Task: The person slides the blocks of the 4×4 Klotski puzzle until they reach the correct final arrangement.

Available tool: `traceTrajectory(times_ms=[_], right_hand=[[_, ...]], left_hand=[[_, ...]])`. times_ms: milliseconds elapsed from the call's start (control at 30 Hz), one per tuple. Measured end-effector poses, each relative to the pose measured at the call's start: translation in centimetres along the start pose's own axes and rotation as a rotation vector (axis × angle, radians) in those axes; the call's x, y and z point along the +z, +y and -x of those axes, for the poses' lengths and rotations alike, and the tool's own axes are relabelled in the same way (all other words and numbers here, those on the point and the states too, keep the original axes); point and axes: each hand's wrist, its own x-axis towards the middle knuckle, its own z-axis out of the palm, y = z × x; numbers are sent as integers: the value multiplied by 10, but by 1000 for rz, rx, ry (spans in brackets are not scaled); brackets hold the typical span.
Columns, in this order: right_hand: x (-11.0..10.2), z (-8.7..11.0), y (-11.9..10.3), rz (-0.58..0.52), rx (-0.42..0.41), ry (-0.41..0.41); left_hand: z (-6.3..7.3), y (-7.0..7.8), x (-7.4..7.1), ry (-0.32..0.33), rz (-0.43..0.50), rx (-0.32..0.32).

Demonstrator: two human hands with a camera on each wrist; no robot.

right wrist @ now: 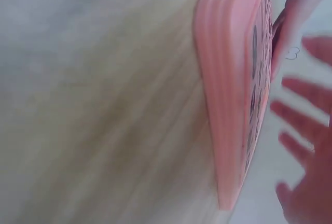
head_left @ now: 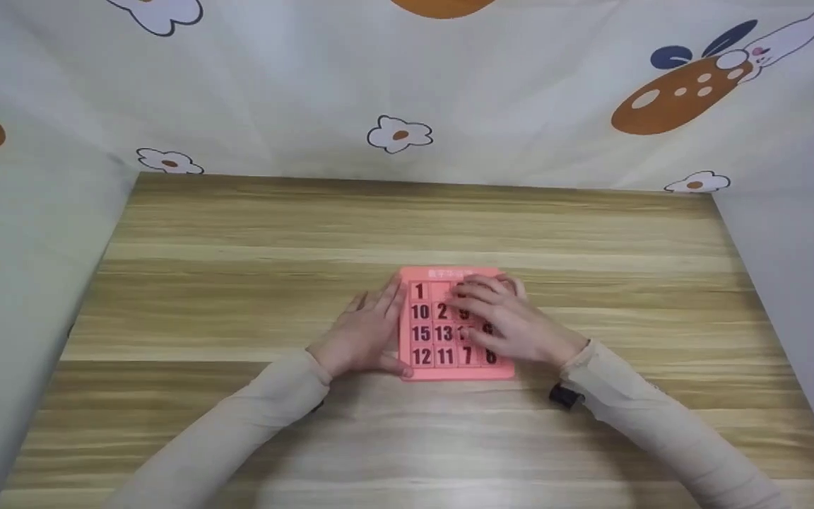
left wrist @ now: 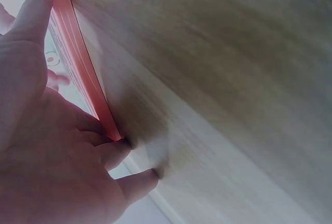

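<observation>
On the wooden table [head_left: 251, 311] lies a pink sliding number puzzle [head_left: 458, 375], its numbered tiles face up. A pink gap without a number shows in its top row, beside the 1. My left hand [head_left: 361, 336] lies along the puzzle's left edge. Its thumb touches the near-left corner, and its fingers stretch towards the far end; two fingertips reach down to the tabletop in the left wrist view. Over the right-hand tiles spreads my right hand [head_left: 513, 322], fingers slightly bent and apart, covering several numbers. In the right wrist view these fingers [right wrist: 298, 117] appear above the tile face.
A pale cloth wall [head_left: 294, 92] with printed flowers rises behind the table. Side panels [head_left: 788, 283] border it left and right. A black band [head_left: 564, 396] sits at my right wrist by the sleeve. Bare wood surrounds the puzzle.
</observation>
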Motion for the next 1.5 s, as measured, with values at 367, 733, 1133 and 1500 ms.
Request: traceTrajectory(times_ms=[367,733,1133,1500], right_hand=[[0,-1,2,65,144,-60],[-4,11,7,50,248,55],[-11,30,25,-13,83,64],[-6,26,13,51,66,-49]], left_hand=[[0,0,1,-7,1,-19],[-1,-1,1,-17,1,-26],[0,0,0,-4,25,-11],[-1,1,1,-11,25,-15]])
